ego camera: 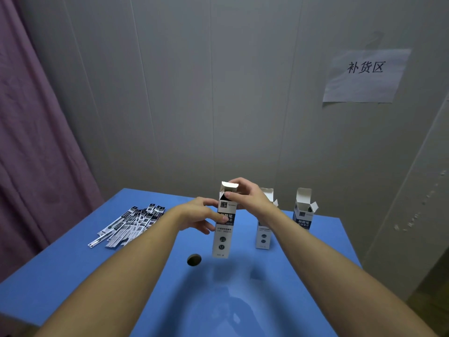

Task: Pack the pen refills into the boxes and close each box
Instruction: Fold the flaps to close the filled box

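A tall white and black refill box [223, 235] is held upright above the blue table [73, 271], its top flap up. My left hand [196, 217] grips the box's left side around the middle. My right hand [247, 197] pinches the box near its open top, fingers on the flap. A pile of packaged pen refills [131, 224] lies on the table to the left. Two more boxes stand upright with open tops: one [264, 235] partly hidden behind my right wrist, the other [303, 209] further right.
A dark round hole [194, 259] sits in the tabletop just below the held box. A grey panel wall rises behind the table, with a paper sign [364, 76] at the upper right. A purple curtain [31, 142] hangs at the left.
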`<control>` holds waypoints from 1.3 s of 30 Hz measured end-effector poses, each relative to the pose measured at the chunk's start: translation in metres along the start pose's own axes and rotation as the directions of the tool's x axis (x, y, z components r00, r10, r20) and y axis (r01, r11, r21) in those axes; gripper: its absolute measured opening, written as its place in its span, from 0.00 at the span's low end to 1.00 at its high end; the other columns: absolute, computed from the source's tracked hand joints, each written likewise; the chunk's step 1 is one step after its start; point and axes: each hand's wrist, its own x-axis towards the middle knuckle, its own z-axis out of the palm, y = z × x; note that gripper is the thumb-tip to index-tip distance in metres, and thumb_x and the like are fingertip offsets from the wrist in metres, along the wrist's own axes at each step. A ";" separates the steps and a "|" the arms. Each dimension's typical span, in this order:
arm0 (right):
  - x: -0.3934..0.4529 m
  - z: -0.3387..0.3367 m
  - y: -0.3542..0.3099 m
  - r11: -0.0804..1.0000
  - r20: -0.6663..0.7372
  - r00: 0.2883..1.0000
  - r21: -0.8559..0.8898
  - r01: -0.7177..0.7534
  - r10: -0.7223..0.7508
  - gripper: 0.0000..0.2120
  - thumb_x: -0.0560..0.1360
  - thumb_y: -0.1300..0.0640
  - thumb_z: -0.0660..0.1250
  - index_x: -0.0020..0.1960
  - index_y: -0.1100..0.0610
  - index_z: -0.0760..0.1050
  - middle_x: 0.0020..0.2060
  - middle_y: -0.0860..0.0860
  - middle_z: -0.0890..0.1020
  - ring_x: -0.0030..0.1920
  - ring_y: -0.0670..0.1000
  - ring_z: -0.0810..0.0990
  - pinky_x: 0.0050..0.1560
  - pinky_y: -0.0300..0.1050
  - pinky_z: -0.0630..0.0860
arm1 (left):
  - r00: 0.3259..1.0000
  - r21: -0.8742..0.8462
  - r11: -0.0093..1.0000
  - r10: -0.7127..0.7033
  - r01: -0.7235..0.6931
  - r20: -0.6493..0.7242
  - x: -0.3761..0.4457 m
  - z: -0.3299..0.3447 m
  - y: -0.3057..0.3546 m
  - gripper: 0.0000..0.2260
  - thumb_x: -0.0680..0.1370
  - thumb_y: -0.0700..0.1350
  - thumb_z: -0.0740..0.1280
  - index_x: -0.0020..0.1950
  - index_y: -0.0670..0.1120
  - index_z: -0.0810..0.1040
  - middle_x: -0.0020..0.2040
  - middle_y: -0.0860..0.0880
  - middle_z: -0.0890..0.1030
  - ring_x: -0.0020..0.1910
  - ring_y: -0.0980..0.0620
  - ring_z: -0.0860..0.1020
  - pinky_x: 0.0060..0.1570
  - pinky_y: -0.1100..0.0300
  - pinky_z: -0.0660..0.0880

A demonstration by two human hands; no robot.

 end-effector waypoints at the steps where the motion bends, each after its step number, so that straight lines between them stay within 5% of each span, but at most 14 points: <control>1: -0.001 0.000 -0.001 1.000 0.014 1.000 -0.009 0.015 -0.015 0.10 0.79 0.61 0.68 0.60 0.58 0.75 0.49 0.56 0.84 0.51 0.55 0.84 0.50 0.52 0.82 | 1.000 0.002 1.000 -0.001 0.001 0.008 0.000 0.001 0.001 0.21 0.71 0.49 0.79 0.62 0.54 0.80 0.54 0.47 0.86 0.54 0.41 0.84 0.46 0.54 0.80; 5: -0.002 -0.004 -0.009 1.000 0.114 0.993 -0.010 0.010 -0.009 0.14 0.79 0.65 0.60 0.61 0.52 0.73 0.57 0.52 0.83 0.58 0.55 0.82 0.51 0.52 0.80 | 0.999 -0.012 1.000 -0.008 0.008 0.047 -0.002 0.001 0.002 0.20 0.74 0.44 0.76 0.64 0.52 0.79 0.55 0.46 0.85 0.54 0.41 0.84 0.46 0.53 0.80; 12: 0.002 -0.010 -0.012 0.980 0.174 0.984 -0.186 0.071 -0.039 0.23 0.76 0.71 0.56 0.60 0.47 0.74 0.55 0.53 0.81 0.55 0.55 0.83 0.54 0.60 0.82 | 0.998 -0.008 1.000 -0.006 0.007 0.066 -0.006 -0.002 0.000 0.16 0.77 0.42 0.72 0.63 0.53 0.80 0.55 0.46 0.85 0.55 0.41 0.83 0.49 0.50 0.81; 15: 0.003 -0.010 -0.017 0.940 0.242 0.969 -0.318 0.121 -0.043 0.27 0.78 0.72 0.55 0.61 0.42 0.74 0.51 0.49 0.81 0.53 0.47 0.83 0.48 0.46 0.82 | 0.997 0.002 1.000 -0.010 0.010 0.072 -0.007 -0.002 0.000 0.15 0.77 0.42 0.71 0.63 0.54 0.80 0.55 0.46 0.85 0.54 0.41 0.84 0.50 0.50 0.81; 20: 0.009 -0.015 -0.018 0.816 0.297 0.949 -0.520 0.251 -0.103 0.21 0.76 0.72 0.58 0.53 0.51 0.80 0.55 0.45 0.75 0.54 0.50 0.80 0.50 0.47 0.83 | 0.997 0.006 1.000 -0.011 0.011 0.073 -0.006 -0.003 -0.001 0.14 0.77 0.41 0.71 0.62 0.53 0.81 0.54 0.45 0.85 0.55 0.41 0.83 0.51 0.49 0.81; 27: 0.011 -0.020 -0.008 0.737 0.210 0.950 -0.600 0.311 -0.230 0.11 0.78 0.60 0.67 0.54 0.45 0.77 0.46 0.41 0.82 0.48 0.45 0.81 0.50 0.53 0.81 | 0.998 -0.033 0.999 -0.008 0.011 0.068 -0.006 -0.004 -0.001 0.13 0.78 0.42 0.71 0.62 0.53 0.81 0.54 0.46 0.86 0.54 0.41 0.84 0.51 0.49 0.81; 32: 0.005 -0.015 -0.012 0.794 0.225 0.949 -0.524 0.308 -0.220 0.20 0.79 0.62 0.61 0.66 0.43 0.67 0.57 0.46 0.83 0.52 0.45 0.83 0.50 0.41 0.81 | 0.998 -0.050 0.999 -0.008 0.012 0.066 -0.004 -0.004 -0.003 0.14 0.79 0.42 0.70 0.63 0.53 0.80 0.55 0.46 0.85 0.53 0.42 0.84 0.52 0.48 0.81; 39: 0.012 -0.018 -0.006 0.756 0.225 0.953 -0.582 0.299 -0.204 0.13 0.79 0.58 0.64 0.61 0.50 0.80 0.56 0.43 0.83 0.57 0.40 0.80 0.52 0.32 0.76 | 0.998 -0.059 0.998 -0.013 0.017 0.059 0.000 -0.007 -0.004 0.13 0.79 0.42 0.70 0.62 0.54 0.81 0.56 0.46 0.85 0.53 0.42 0.84 0.54 0.46 0.81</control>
